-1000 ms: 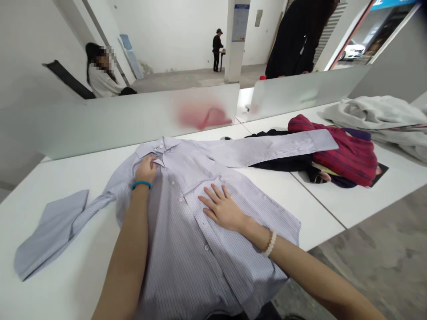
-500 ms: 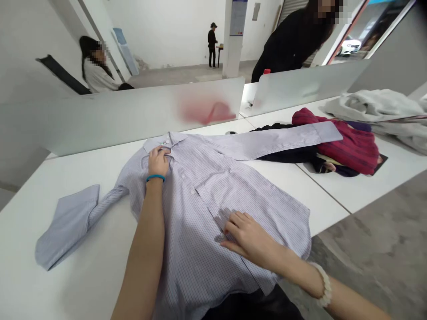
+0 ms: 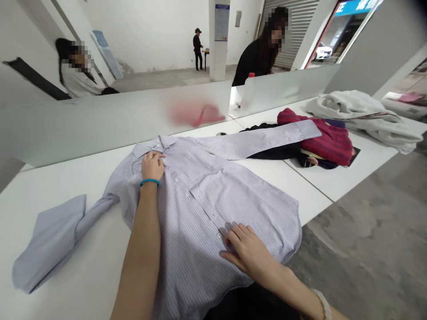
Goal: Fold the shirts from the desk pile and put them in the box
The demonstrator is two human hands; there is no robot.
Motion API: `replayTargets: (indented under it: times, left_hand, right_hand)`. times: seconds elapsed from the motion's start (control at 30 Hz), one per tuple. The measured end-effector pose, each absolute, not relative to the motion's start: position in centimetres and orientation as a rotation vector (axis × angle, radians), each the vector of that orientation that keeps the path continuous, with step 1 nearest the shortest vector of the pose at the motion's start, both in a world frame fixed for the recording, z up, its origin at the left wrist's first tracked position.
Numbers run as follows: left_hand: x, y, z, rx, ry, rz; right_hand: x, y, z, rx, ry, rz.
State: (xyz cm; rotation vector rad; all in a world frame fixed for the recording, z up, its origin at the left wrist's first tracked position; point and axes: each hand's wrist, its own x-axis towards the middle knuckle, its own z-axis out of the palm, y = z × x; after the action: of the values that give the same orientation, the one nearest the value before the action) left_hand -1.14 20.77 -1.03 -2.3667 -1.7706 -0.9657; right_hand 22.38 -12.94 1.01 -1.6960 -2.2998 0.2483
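Note:
A pale lavender shirt [image 3: 213,191] with thin dark stripes and a button front lies spread on the white table, collar away from me. Its left-lying sleeve is bent with a wide cuff, and the other stretches to the right over other clothes. My left hand [image 3: 153,166], with a blue wristband, is closed on the cloth just below the collar; its fingertips are partly hidden. Over the lower button strip is my right hand [image 3: 247,251], fingers curved and thumb apart, next to a small button. A light bracelet circles that wrist.
A red and dark striped garment [image 3: 330,142] and black clothing [image 3: 276,152] lie under the right sleeve. Farther right is a pale grey cloth pile [image 3: 360,109]. A frosted divider [image 3: 116,115] edges the table's back. Several people are beyond it.
The view has shifted, so the table scene sits a little farther left. My right hand has moved slightly toward me along the button strip, uncovering a button. My left hand stays near the collar.

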Motion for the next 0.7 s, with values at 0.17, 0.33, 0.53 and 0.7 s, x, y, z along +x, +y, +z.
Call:
replayTargets:
  times: [0.17,0.33,0.53,0.7]
  left_hand:
    - [-1.1,21.1,-1.3,-2.390,-1.844,-0.985]
    - [-1.0,21.2,-1.3,-2.311,-1.942,-1.088]
    - [-1.3,20.9,-1.2,-2.148,-1.987,-1.179]
    - [-1.2,21.3,-1.7,-2.310,-1.953,-1.129]
  right_hand:
    - [22.2,-12.9,0.7,-1.707,-2.313,0.231]
    - [22.2,-13.0,1.2,-1.760,-2.316,0.226]
    - [22.7,-12.9,2.4,-1.884,-2.353,0.440]
    - [23.1,-12.1,1.9,-1.910,-2.311,0.536]
